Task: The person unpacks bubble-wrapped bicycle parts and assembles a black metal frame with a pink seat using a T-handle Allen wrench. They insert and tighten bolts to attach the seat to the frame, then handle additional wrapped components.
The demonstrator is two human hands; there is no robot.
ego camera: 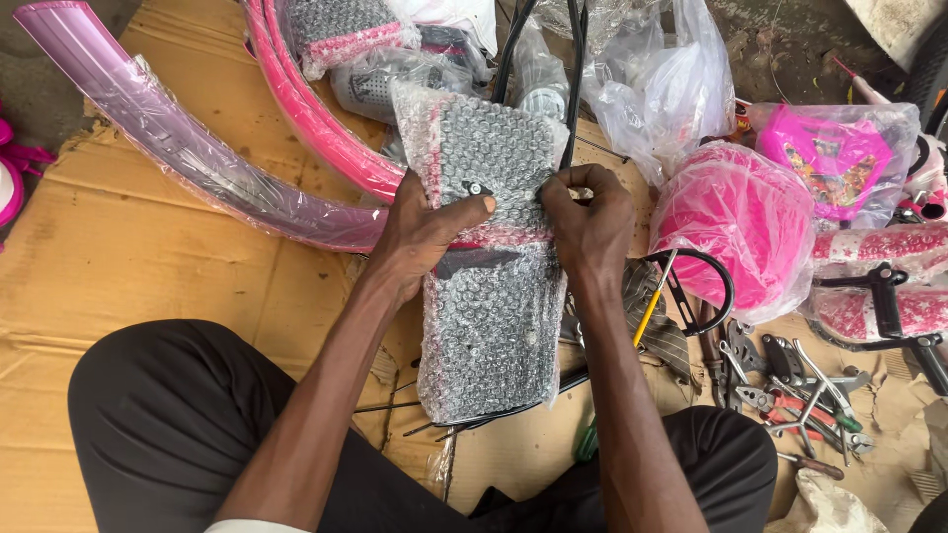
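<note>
A long dark part wrapped in clear bubble wrap (491,316) stands upright between my knees, with a pink band across its middle. My left hand (425,232) grips its left edge, thumb pressed over the front near a small bolt. My right hand (585,219) pinches the wrap at the right edge, fingers curled onto it. Both hands sit at the pink band, close together.
Flattened cardboard (128,257) covers the ground. Plastic-wrapped purple mudguard (168,138) and pink rim (316,128) lie at the upper left. A pink basket in a bag (741,222), pink wrapped parts and loose pliers and wrenches (790,390) lie to the right. Clear bags (657,89) sit behind.
</note>
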